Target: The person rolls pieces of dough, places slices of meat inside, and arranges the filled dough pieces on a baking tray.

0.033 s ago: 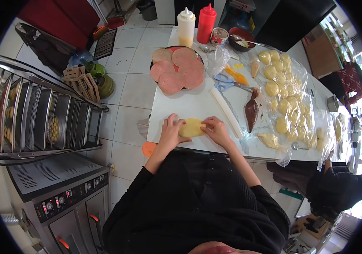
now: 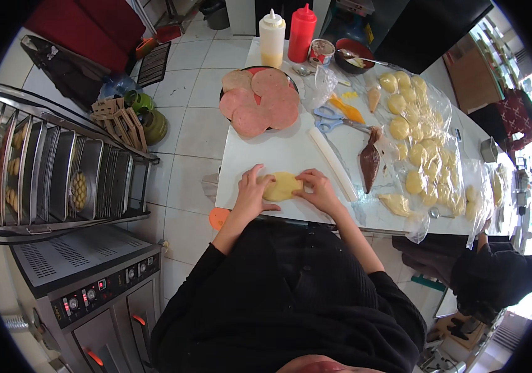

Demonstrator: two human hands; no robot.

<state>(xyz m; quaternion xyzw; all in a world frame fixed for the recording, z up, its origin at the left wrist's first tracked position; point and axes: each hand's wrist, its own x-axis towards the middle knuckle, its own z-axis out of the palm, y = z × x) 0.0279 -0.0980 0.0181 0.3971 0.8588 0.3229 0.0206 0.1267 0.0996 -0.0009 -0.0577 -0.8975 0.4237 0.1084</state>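
Note:
A flattened oval piece of pale yellow dough [image 2: 283,186] lies on the white table near its front edge. At its left end is my left hand [image 2: 252,193], its index finger on the edge and its thumb along the near side, the two curved around the dough. My right hand [image 2: 317,189] pinches the right end between thumb and fingers. Beyond lies a plate [image 2: 221,93] of overlapping pink round meat slices [image 2: 280,105]. A white rolling pin [image 2: 333,165] rests slantwise to the right of my right hand.
Right of the rolling pin are a brown-filled piping bag [image 2: 370,161], blue-handled scissors [image 2: 328,119] and many dough balls [image 2: 399,128] under clear plastic. A white bottle [image 2: 271,40] and a red bottle [image 2: 301,34] stand at the back. A tray rack [image 2: 61,168] and oven [image 2: 92,267] are left.

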